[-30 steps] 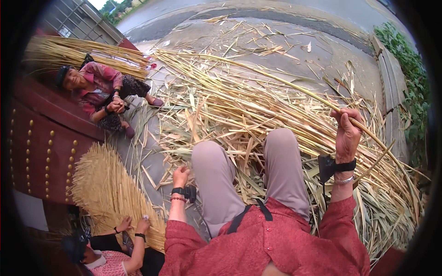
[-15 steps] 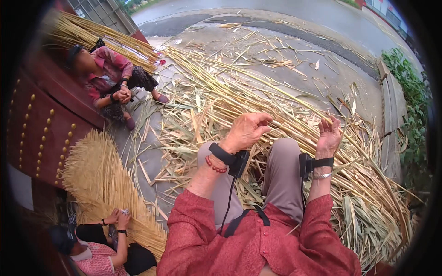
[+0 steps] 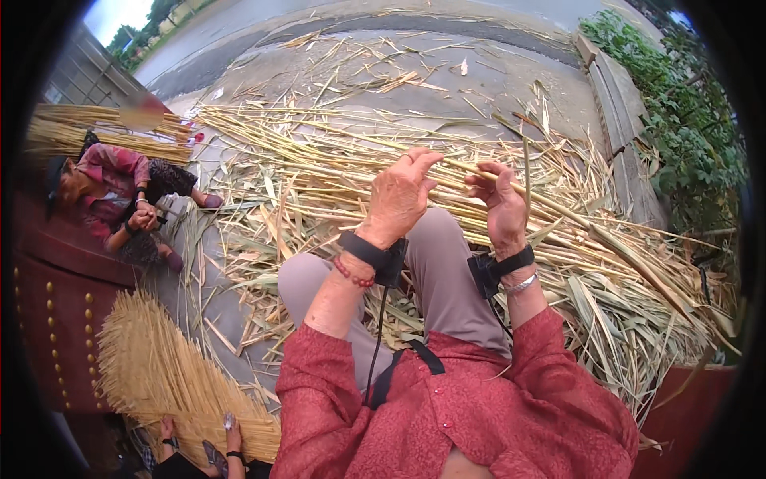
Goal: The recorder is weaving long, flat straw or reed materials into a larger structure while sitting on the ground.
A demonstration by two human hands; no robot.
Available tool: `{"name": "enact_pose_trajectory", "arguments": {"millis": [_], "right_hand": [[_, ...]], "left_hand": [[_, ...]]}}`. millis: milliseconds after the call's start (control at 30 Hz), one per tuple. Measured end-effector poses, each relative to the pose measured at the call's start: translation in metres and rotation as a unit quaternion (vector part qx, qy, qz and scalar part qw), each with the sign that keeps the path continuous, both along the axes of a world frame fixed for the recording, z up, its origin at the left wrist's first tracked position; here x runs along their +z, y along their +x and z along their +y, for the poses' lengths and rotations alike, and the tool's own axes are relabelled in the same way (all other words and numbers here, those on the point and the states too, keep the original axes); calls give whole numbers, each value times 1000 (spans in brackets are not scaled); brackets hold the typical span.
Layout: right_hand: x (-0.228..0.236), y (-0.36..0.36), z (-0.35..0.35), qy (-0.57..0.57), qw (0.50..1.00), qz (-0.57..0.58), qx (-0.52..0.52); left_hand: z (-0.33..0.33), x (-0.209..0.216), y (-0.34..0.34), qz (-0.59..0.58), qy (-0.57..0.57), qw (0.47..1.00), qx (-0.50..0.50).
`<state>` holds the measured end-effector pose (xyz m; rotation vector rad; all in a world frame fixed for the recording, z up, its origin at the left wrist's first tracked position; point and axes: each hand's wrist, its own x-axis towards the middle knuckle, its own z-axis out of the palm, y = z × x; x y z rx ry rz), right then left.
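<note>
My left hand (image 3: 399, 195) is closed, thumb and fingers pinching a long yellowish reed stalk (image 3: 456, 165) above my knees. The same stalk runs rightward to my right hand (image 3: 503, 206), whose fingers curl round it with the palm turned partly up. A narrow dry leaf (image 3: 527, 172) stands up beside that hand. Beyond and below both hands lies a heap of long reed stalks (image 3: 319, 172), running from left to right across the ground. Stripped leaves and husks (image 3: 263, 239) are scattered thickly around my legs.
At the left, one person (image 3: 120, 188) sits with hands together. Another person's hands (image 3: 233, 435) rest by a woven reed mat (image 3: 159, 359) at the lower left. A red studded door (image 3: 72, 319) stands beside them. Stone kerb (image 3: 618, 128) and green plants (image 3: 678, 112) border the right.
The view has swung to the right, shifting the scene leftward. My hands have come closer together, with the stalk now between them. The lower-left person is mostly out of view.
</note>
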<state>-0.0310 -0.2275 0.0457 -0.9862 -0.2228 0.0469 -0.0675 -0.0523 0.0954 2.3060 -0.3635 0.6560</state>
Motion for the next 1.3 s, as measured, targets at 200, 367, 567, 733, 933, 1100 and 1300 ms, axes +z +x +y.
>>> {"name": "enact_pose_trajectory", "arguments": {"millis": [200,367,567,733,933,1100,1300], "right_hand": [[11,-12,-6,-15,998,8,61],[18,-23,-26,-41,999,1,-31],[20,-31,-61,-20,992,-50,-112],[23,-38,-70,21,984,-53,-166],[20,-40,-77,17,987,-43,-156],[21,-44,-73,-1,987,-58,-152],[24,-49,-73,-21,990,-55,-131]], "left_hand": [[-23,-13,23,8,58,998,-26],[-13,-9,33,10,39,999,15],[-18,-9,41,-3,61,998,15],[-16,-25,38,-2,18,1000,12],[2,-40,36,35,-39,998,43],[11,-43,38,38,-54,996,53],[-15,-26,31,15,-10,999,-30]]}}
